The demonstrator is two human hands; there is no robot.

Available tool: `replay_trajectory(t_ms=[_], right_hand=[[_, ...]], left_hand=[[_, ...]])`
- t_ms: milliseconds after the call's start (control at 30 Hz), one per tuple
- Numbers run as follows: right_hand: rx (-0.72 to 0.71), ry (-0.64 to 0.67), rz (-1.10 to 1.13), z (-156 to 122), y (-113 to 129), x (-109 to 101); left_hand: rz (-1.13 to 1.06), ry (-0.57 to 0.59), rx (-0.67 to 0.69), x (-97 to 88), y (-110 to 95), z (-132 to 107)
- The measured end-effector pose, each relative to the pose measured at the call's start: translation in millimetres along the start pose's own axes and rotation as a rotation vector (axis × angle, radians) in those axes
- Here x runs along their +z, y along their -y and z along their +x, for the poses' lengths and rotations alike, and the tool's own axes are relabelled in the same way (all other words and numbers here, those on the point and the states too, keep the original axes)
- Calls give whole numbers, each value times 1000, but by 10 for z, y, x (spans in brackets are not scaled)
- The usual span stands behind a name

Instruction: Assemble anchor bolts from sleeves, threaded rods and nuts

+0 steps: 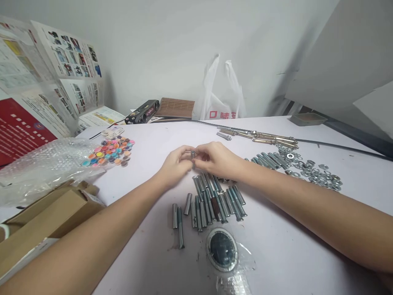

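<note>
My left hand [176, 164] and my right hand [215, 157] meet over the middle of the white table [307, 246]. Both pinch one small metal part [193, 154] between their fingertips; it looks like a short bolt or sleeve. Just below the hands lies a pile of several grey metal sleeves and bolts [215, 198]. Two more pieces [178, 219] lie apart at the pile's left.
Nuts and washers [310, 168] and bolts [270, 159] lie to the right, long anchor bolts [264, 137] behind. Coloured round discs [110, 151], bubble wrap [46, 164] and a cardboard box [46, 221] sit left. A round dark disc in plastic [221, 250] lies near me. A white bag [221, 94] and a black cable [337, 145] are at the back.
</note>
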State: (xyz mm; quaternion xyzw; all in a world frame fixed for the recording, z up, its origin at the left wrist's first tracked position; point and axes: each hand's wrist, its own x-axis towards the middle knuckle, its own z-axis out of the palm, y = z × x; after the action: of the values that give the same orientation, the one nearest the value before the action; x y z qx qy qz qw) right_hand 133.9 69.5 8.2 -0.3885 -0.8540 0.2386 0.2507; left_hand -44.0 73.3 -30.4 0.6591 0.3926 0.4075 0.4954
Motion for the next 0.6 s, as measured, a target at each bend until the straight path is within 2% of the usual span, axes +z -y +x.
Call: replay_trajectory(t_ms=[200,300,467,533,600], right_hand=[[-8,38,-75,-11,-34,43],[-15,53,-114,-12,-80,106],[-11,33,-115,-12,-111,184],[14,68,-165,-35,-68,123],[67,163,-228,-80,-14,-46]], left_hand=[[-210,-32,68,-65,32,12],[-196,-43,90,-44,0,-11],[-49,-70,101,11,-43,-30],[-6,-70,76,34,-60,-32],[39,-71,38,55,-82,-37]])
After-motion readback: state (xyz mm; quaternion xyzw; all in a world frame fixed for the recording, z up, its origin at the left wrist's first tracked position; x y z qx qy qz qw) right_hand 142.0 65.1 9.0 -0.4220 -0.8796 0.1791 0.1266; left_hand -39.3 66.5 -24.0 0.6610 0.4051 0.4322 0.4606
